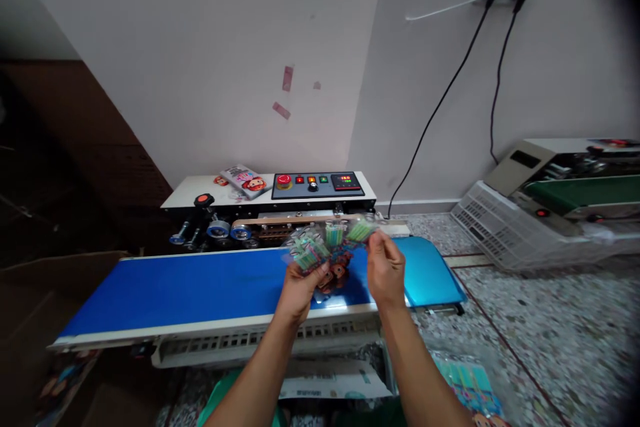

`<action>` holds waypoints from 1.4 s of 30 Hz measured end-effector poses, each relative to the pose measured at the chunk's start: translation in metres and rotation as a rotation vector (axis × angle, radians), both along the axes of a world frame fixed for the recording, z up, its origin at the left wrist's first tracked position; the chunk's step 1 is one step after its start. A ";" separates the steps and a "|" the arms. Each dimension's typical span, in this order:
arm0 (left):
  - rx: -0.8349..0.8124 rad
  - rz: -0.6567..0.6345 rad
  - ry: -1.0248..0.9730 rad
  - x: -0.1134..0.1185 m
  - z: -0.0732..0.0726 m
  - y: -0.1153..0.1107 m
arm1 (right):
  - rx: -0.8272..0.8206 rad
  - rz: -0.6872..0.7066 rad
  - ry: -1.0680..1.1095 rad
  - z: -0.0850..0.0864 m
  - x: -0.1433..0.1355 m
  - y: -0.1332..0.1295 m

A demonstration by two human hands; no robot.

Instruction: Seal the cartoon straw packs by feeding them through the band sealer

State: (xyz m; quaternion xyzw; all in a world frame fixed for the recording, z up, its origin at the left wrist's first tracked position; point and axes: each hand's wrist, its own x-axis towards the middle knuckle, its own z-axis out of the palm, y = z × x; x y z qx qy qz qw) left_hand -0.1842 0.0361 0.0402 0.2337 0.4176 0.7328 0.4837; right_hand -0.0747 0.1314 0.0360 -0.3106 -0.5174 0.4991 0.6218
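Note:
My left hand point(299, 290) is closed around a fanned bunch of clear plastic packets point(309, 250) with green-striped contents and brown cartoon figures. The bunch is above a blue conveyor belt point(200, 285). My right hand point(386, 270) pinches the edge of the rightmost clear packet point(362, 229), which overlaps the others. Behind both hands stands a sealing machine with a band point(280, 220) and a control panel point(318, 185) with a lit display.
A printed box point(249, 181) lies on the machine top. At right, a second machine point(565, 177) stands by a white plastic basket point(493, 230). More packets point(470, 383) lie low on the right. Black cables point(450, 87) run down the wall. Cardboard point(35, 307) is at left.

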 end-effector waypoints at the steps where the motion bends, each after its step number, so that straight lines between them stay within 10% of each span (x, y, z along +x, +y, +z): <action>1: 0.002 0.001 -0.003 0.000 -0.001 0.000 | -0.025 -0.061 0.059 0.002 0.003 0.004; 7: -0.045 0.056 -0.055 -0.004 -0.010 0.001 | -0.020 -0.337 -0.388 -0.003 0.048 0.047; 17: -0.068 -0.008 0.010 0.002 -0.006 0.001 | -0.047 -0.321 -1.280 -0.020 0.053 0.066; 25: -0.077 -0.001 0.031 0.001 -0.012 0.001 | 0.058 -0.186 -0.996 -0.007 0.023 0.049; 31: -0.069 -0.020 0.029 0.001 -0.009 0.000 | 0.073 0.357 -0.293 0.016 0.009 0.011; 37: -0.114 0.006 0.053 0.000 -0.008 -0.001 | 0.059 -0.073 -0.235 0.015 0.026 0.021; 42: -0.144 0.014 0.150 -0.005 -0.016 -0.002 | 0.037 -0.338 -0.884 -0.004 0.063 0.056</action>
